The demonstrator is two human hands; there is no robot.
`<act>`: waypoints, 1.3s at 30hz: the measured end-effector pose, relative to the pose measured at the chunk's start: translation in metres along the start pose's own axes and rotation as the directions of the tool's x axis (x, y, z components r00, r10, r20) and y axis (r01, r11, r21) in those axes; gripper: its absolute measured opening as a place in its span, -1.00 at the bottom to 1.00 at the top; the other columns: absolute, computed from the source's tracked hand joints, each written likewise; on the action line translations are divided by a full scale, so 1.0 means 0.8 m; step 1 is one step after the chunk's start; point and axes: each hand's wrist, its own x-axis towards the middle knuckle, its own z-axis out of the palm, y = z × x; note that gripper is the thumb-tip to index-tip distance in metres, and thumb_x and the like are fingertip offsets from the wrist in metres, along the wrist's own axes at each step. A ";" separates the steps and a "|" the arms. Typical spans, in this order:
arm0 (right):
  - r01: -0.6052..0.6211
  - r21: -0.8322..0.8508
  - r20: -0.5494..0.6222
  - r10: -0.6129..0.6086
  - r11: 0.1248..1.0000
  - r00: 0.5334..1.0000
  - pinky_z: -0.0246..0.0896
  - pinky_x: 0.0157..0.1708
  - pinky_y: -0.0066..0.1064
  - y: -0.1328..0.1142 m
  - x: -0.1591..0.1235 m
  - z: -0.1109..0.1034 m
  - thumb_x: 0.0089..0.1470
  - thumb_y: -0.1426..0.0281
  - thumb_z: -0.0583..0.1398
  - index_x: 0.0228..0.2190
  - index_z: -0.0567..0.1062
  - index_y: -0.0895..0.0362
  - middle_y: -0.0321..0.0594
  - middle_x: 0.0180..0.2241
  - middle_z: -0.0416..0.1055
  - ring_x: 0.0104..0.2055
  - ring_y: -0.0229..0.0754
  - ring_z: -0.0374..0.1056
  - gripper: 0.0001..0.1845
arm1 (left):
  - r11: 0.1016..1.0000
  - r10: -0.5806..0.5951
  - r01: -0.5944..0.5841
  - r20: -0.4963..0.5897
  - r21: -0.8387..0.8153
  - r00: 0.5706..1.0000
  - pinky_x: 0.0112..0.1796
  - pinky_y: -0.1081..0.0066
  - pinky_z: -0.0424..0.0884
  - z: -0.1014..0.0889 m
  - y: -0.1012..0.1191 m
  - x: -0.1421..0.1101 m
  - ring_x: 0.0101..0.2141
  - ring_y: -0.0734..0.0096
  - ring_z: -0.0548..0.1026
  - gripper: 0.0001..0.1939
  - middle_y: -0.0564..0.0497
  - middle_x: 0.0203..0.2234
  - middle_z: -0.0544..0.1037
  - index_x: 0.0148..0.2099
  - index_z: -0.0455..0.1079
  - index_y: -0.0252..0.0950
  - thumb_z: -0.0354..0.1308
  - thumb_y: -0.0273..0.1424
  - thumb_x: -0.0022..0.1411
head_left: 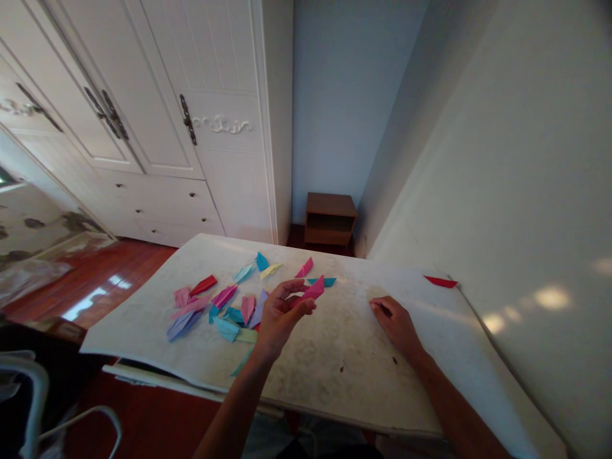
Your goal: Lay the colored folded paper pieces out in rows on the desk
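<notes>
My left hand (282, 312) is raised above the table, pinching a folded pink paper piece (313, 290) between thumb and fingers. Its pointed end sticks out up and to the right. Just beyond it on the tabletop are a teal folded paper (327, 282) and another pink one (304, 267). My right hand (394, 322) rests on the table to the right, its fingers curled in, and no object shows in them. Left of my left hand several folded papers lie loosely together, among them a red one (203, 285), a lavender one (182, 325) and a light blue one (226, 328).
The white, stained table (306, 376) runs against the wall on the right. A red folded paper (440, 282) lies by that wall. Beyond the table stand a white wardrobe (229, 172) and a small brown nightstand (331, 205). A white tubular frame (36, 395) is at lower left.
</notes>
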 end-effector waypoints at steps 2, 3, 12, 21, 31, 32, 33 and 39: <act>0.004 0.001 -0.004 -0.004 1.000 1.000 0.25 -0.14 -0.24 0.001 0.001 0.001 0.15 0.16 0.07 -0.32 0.52 0.17 -0.07 -0.27 0.46 -0.21 -0.08 0.36 -0.63 | 0.999 -0.022 0.020 0.066 0.027 0.998 -0.29 0.39 0.52 0.010 -0.003 0.009 -0.31 0.37 0.56 -0.56 -0.08 -0.22 0.53 -0.05 0.39 -0.38 0.35 -0.32 0.04; 0.007 0.000 -0.006 -0.007 1.000 1.000 0.24 -0.14 -0.25 0.001 0.001 0.001 0.16 0.17 0.06 -0.32 0.52 0.17 -0.07 -0.27 0.45 -0.21 -0.09 0.36 -0.64 | 0.999 -0.029 0.025 0.103 0.037 0.994 -0.25 0.35 0.52 0.016 -0.005 0.015 -0.27 0.33 0.56 -0.57 -0.10 -0.21 0.54 -0.04 0.40 -0.39 0.33 -0.31 0.07; 0.069 -0.014 -0.044 -0.070 0.997 0.997 0.17 -0.15 -0.29 -0.006 0.004 0.001 0.16 0.38 0.08 -0.35 0.51 0.17 -0.15 -0.32 0.44 -0.23 -0.14 0.31 -0.79 | 0.984 -0.110 0.065 0.278 0.166 0.954 -0.21 0.37 0.53 0.126 -0.040 0.099 -0.28 0.40 0.55 -0.62 -0.11 -0.15 0.53 -0.04 0.43 -0.41 0.28 -0.49 0.05; 0.081 -0.026 -0.044 -0.083 0.996 0.996 0.16 -0.12 -0.32 -0.006 0.007 -0.001 0.11 0.52 0.14 -0.34 0.54 0.15 -0.18 -0.32 0.46 -0.23 -0.16 0.30 -0.84 | 0.882 -0.318 0.200 0.226 0.427 0.921 -0.46 0.49 0.48 0.251 -0.150 0.180 -0.50 0.47 0.53 -0.86 -0.05 -0.47 0.53 -0.23 0.41 -0.45 0.19 -0.59 0.10; 0.030 -0.085 -0.026 -0.032 0.996 0.999 0.16 -0.17 -0.33 0.002 0.011 0.004 0.02 0.57 0.12 -0.37 0.51 0.19 -0.12 -0.33 0.44 -0.24 -0.13 0.29 -0.83 | 0.668 -0.198 0.034 0.133 0.744 0.971 -0.29 0.43 0.41 0.307 -0.213 0.220 -0.33 0.39 0.54 -0.76 -0.10 -0.33 0.57 -0.11 0.43 -0.40 0.22 -0.42 0.16; 0.027 -0.089 -0.024 -0.030 0.996 0.999 0.15 -0.18 -0.35 0.003 0.012 0.005 0.02 0.57 0.12 -0.39 0.50 0.19 -0.13 -0.33 0.44 -0.23 -0.14 0.29 -0.84 | 0.632 -0.178 0.006 0.138 0.775 0.974 -0.24 0.42 0.39 0.310 -0.214 0.220 -0.28 0.36 0.54 -0.74 -0.11 -0.29 0.57 -0.09 0.43 -0.38 0.22 -0.41 0.16; 0.024 -0.094 -0.024 -0.027 0.995 0.999 0.15 -0.19 -0.36 0.003 0.012 0.005 0.02 0.56 0.12 -0.41 0.49 0.19 -0.13 -0.33 0.44 -0.23 -0.14 0.29 -0.86 | 0.594 -0.161 -0.020 0.144 0.804 0.976 -0.20 0.41 0.38 0.313 -0.214 0.219 -0.23 0.34 0.53 -0.73 -0.12 -0.25 0.57 -0.08 0.43 -0.35 0.22 -0.38 0.16; 0.019 -0.114 -0.031 -0.023 0.993 0.999 0.15 -0.24 -0.36 0.000 0.012 0.002 0.05 0.52 0.13 -0.46 0.48 0.18 -0.11 -0.35 0.44 -0.27 -0.12 0.30 -0.87 | 0.320 -0.095 -0.178 0.219 0.930 0.971 -0.14 0.25 0.34 0.317 -0.205 0.204 -0.09 0.08 0.45 -0.69 -0.24 -0.09 0.46 -0.10 0.43 -0.35 0.15 -0.26 0.18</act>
